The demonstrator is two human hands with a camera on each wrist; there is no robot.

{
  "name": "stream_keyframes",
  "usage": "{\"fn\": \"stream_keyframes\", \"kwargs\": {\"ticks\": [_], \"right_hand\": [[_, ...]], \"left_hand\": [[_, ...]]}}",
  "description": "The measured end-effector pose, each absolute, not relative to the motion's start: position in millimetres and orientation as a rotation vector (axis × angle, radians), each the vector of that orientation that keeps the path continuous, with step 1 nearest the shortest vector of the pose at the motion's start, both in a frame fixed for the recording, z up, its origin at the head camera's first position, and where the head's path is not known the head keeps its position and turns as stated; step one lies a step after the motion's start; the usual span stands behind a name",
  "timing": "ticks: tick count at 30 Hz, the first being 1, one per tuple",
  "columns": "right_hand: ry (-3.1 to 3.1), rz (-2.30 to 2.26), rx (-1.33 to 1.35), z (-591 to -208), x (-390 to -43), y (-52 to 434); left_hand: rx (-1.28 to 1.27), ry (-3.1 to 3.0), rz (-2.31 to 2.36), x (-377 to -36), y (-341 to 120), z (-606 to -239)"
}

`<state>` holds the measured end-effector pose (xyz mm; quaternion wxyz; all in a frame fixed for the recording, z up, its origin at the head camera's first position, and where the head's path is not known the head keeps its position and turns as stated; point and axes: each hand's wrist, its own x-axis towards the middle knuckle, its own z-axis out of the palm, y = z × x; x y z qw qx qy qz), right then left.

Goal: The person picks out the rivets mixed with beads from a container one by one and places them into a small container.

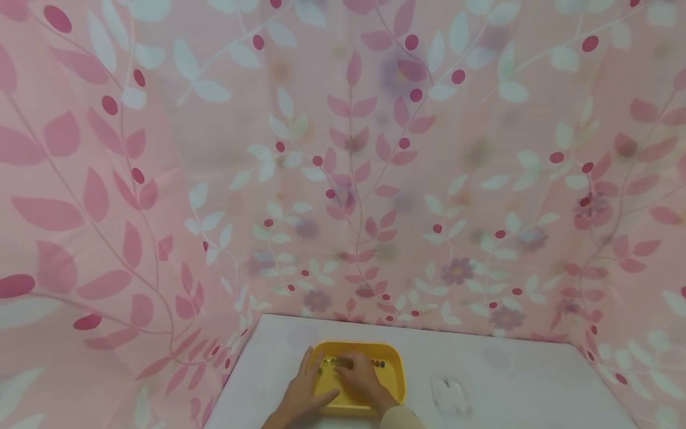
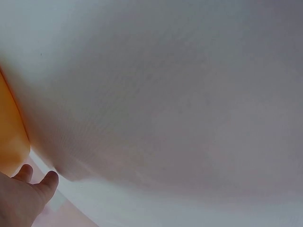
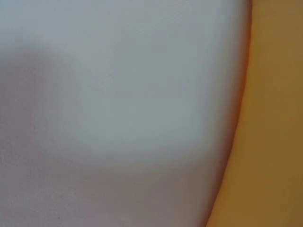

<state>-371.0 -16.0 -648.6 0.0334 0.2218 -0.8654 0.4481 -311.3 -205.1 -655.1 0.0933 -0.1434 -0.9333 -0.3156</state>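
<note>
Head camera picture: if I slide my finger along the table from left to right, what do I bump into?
Leafy pink curtain → left hand → right hand → yellow tray's right rim → faint mark on the white table → curtain again.

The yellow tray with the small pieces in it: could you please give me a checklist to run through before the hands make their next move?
1. Yellow tray lies flat on the white table: ok.
2. Left hand rests at the tray's left edge, fingers straight: ok.
3. Right hand is over the small pieces inside the tray: ok.
4. Right hand has a piece in its grip: cannot tell, the fingers are too small and blurred.
5. Pieces are all inside the tray: cannot tell, the hands hide part of the row.
6. Wrist views show the pieces: not ok, only table and tray.
</note>
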Motion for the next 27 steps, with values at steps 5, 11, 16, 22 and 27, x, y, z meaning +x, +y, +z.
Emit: {"fn": "stream_keyframes", "kwargs": {"ticks": [5,11,16,22,27], "right_hand": [[-2.653,1.376,0.693,-655.3,-371.7,-15.5],[-2.641,1.379,0.719,-653.9,-371.4,-15.1],[-2.670,1.385,0.746,-651.5,-369.1,-15.6],[-2.737,1.413,0.705,-651.6,-368.4,-18.0],[-2.767,1.384,0.691,-653.9,-369.2,-19.4]], "left_hand": [[-0.450,-2.757,-0.931,-307.7,-202.9,-654.1],[-0.445,-2.760,-0.892,-308.3,-201.4,-650.2],[-0.450,-2.754,-0.895,-307.0,-201.7,-648.2],[-0.442,-2.750,-0.893,-306.9,-202.6,-648.6],[-0.439,-2.749,-0.901,-306.2,-203.0,-647.6]]}}
